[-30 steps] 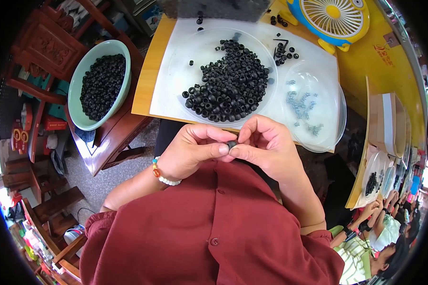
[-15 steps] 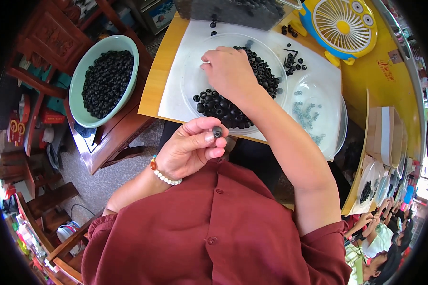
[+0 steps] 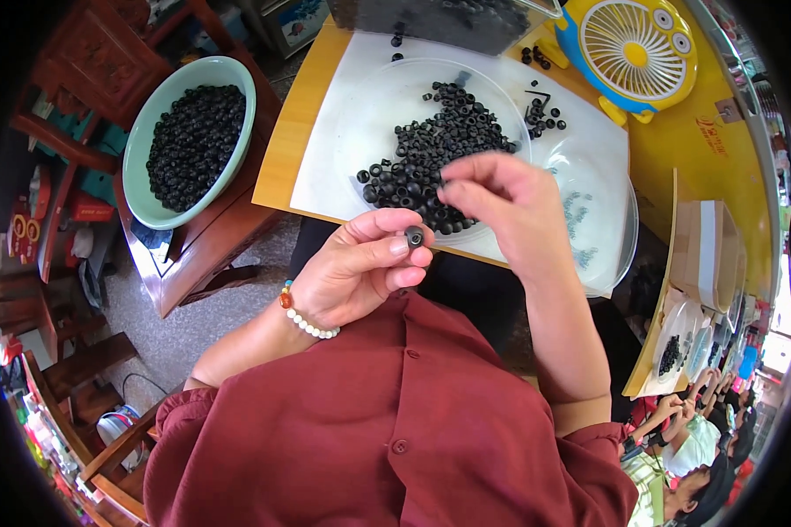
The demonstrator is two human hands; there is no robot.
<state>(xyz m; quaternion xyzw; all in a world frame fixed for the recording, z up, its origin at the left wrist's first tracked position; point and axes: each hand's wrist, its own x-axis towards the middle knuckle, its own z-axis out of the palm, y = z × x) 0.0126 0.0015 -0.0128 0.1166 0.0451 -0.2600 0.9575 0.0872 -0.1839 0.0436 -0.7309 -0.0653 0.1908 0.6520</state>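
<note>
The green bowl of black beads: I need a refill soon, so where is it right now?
In the head view, the green bowl sits at upper left on a dark wooden side table, left of the yellow table and beyond the left hand.

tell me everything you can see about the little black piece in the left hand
The small black ring piece is a short, dark, matte cylinder with a round hole through its middle, which faces the camera. It looks like rubber or plastic, though that is hard to tell. The left hand pinches it between thumb and fingertips, held up in front of the red shirt, just below the near edge of the table. Nothing else touches it; the right hand is apart, above it.
</note>
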